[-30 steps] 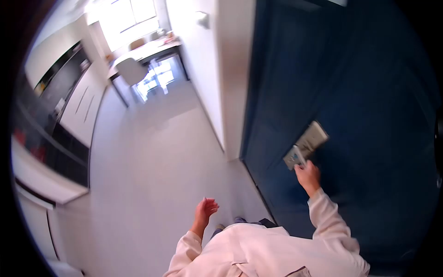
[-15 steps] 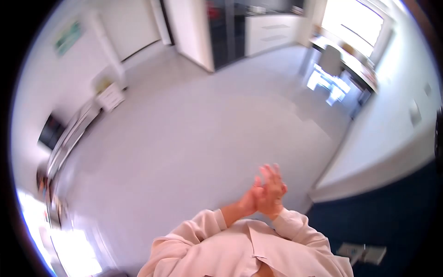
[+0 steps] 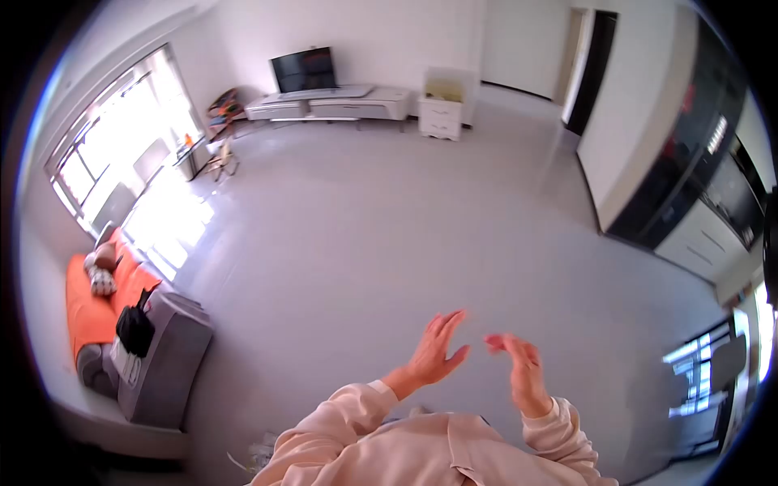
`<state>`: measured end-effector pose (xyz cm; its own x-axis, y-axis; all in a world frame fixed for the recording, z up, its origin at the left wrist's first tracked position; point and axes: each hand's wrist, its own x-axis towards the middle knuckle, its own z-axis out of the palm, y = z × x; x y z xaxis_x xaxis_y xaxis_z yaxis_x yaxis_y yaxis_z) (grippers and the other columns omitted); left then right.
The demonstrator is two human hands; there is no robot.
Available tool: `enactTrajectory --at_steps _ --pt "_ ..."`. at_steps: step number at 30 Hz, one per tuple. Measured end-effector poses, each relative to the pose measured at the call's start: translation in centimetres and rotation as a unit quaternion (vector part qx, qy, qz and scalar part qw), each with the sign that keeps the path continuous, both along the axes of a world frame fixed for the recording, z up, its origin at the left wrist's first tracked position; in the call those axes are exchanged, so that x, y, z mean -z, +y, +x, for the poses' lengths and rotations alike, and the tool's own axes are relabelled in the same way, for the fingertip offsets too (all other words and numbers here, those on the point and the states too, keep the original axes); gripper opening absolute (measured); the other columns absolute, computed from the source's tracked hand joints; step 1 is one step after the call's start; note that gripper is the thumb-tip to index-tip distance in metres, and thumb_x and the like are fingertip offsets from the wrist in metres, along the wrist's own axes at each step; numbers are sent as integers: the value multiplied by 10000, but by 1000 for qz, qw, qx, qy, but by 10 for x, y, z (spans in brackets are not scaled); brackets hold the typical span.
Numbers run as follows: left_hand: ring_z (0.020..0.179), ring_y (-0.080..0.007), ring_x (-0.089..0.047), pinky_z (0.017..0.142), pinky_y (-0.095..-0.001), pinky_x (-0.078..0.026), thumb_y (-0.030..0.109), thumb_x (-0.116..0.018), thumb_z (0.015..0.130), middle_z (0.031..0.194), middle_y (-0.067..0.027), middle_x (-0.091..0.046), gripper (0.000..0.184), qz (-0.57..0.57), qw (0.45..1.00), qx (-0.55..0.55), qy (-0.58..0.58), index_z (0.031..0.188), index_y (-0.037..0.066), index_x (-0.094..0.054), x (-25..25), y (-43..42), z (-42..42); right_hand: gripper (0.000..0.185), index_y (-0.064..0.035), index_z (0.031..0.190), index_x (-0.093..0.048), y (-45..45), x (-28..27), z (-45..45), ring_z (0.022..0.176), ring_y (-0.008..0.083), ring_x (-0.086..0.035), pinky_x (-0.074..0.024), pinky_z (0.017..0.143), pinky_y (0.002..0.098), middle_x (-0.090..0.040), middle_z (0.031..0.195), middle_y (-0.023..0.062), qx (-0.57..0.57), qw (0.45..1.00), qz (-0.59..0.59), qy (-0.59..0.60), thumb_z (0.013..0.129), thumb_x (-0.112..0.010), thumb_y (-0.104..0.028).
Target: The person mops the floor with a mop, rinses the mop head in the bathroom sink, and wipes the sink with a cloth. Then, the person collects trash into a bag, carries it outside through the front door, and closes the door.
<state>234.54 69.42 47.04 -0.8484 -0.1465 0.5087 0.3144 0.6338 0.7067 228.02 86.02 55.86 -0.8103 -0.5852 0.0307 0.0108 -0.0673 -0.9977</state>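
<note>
Both of my hands are raised in front of my chest above the grey floor (image 3: 340, 251), apart from each other. My left hand (image 3: 432, 356) is open, its fingers stretched forward and its thumb spread to the side, with nothing in it. A little to the right, my right hand (image 3: 525, 371) is open too, its fingers somewhat bent toward the left and slightly blurred at the tips. It holds nothing that I can see. Neither hand touches any object. Pale pink sleeves cover my arms down to the wrists.
A grey sofa (image 3: 174, 348) with an orange cover and a black bag (image 3: 135, 328) stands at left. Along the far wall are a low TV cabinet (image 3: 356, 108), a television (image 3: 304, 70) and a small white drawer unit (image 3: 440, 119). A dark tall cabinet (image 3: 677, 162) is at right.
My hands, which were pressed together, have come apart. The view has swung left, bringing the sofa and window into sight and moving the television toward the middle.
</note>
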Motion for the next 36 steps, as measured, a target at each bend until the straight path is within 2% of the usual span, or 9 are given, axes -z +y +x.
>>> enactTrajectory --at_steps 2,6,9,13,20,26,28,32,36 --pt "965 -268 -534 843 -341 -417 119 -601 796 1030 -106 -569 343 83 993 -86 -11 1119 43 -516 18 -50 -7 193 3 884 -601 -28 14 -24 792 125 -545 -410 787 268 -610 814 55 2 1000 6 3 891 -503 -163" --pt "768 -217 -595 658 -321 -468 109 -600 801 817 -80 -626 151 145 972 -145 -112 937 45 -615 45 -124 4 125 -10 760 -588 -77 74 -69 696 99 -542 -442 666 248 -607 744 39 77 989 127 18 805 -604 -125" --pt "685 -239 -587 585 -340 -453 153 -583 809 779 -102 -629 129 151 959 -151 -186 883 60 -632 95 -170 26 129 -38 788 -609 -93 133 -98 697 85 -560 -459 640 245 -618 716 25 -12 966 257 33 759 -641 -160" --pt "682 -250 -596 606 -349 -468 187 -589 804 783 -103 -637 148 122 940 -143 -285 879 72 -645 136 -218 48 143 -12 784 -627 -138 183 -147 648 93 -567 -468 626 248 -629 706 28 -120 913 387 53 748 -654 -147" --pt "730 -262 -596 659 -330 -482 203 -610 788 856 -95 -636 167 177 878 -251 -368 898 82 -646 91 -318 43 272 -100 787 -658 -369 132 -219 707 192 -625 -453 730 348 -663 743 44 -298 844 400 200 699 -648 -356" --pt "817 -239 -602 729 -319 -477 166 -622 768 904 -90 -625 233 273 857 -293 -324 982 73 -630 77 -399 19 382 -141 930 -671 -560 141 -202 859 199 -616 -300 932 428 -668 893 54 -611 638 409 229 704 -624 -444" --pt "849 -232 -601 746 -313 -470 142 -617 773 917 -102 -621 251 303 863 -307 -263 1002 39 -615 79 -442 15 422 -182 1016 -653 -622 167 -189 1023 227 -550 -211 911 591 -643 1018 39 -716 571 366 169 722 -594 -479" --pt "885 -196 -587 773 -295 -457 126 -611 786 946 -87 -622 244 324 872 -280 -235 1007 24 -611 80 -557 21 437 -157 1077 -629 -745 190 -172 1014 223 -557 -278 936 506 -638 1038 44 -730 532 395 167 746 -601 -440" --pt "911 -143 -552 812 -290 -436 141 -600 811 972 -39 -614 276 497 808 -207 -237 1068 41 -599 79 -663 32 447 -97 1102 -608 -847 194 -167 994 201 -567 -382 882 330 -627 1058 48 -754 512 410 14 758 -613 -383"
